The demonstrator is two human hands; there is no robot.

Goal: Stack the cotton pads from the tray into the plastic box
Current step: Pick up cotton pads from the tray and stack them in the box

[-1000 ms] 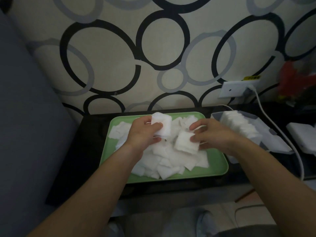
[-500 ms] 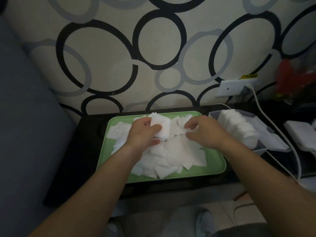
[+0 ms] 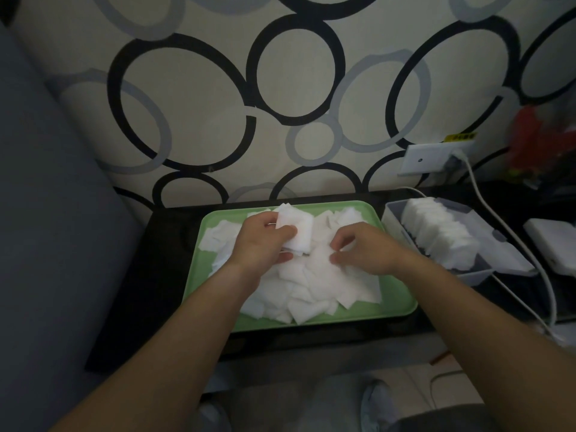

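A green tray (image 3: 402, 304) on a dark table holds a loose heap of white square cotton pads (image 3: 314, 288). My left hand (image 3: 261, 244) grips a small stack of pads (image 3: 296, 229) above the heap. My right hand (image 3: 364, 247) hovers low over the heap just right of the stack, thumb and fingers curled toward a pad on top; whether they pinch it is unclear. To the right stands the plastic box (image 3: 477, 272), open, with a row of upright pads (image 3: 439, 235) packed inside.
A white cable (image 3: 511, 232) runs from a wall socket (image 3: 436, 157) down past the box. A white device (image 3: 554, 241) lies at the far right, red items (image 3: 536, 145) behind it. A grey sofa side (image 3: 46, 244) borders the table on the left.
My right hand let go of the small pad bundle it held a second ago and moved left, closer to my left hand. The left hand kept its stack almost still.
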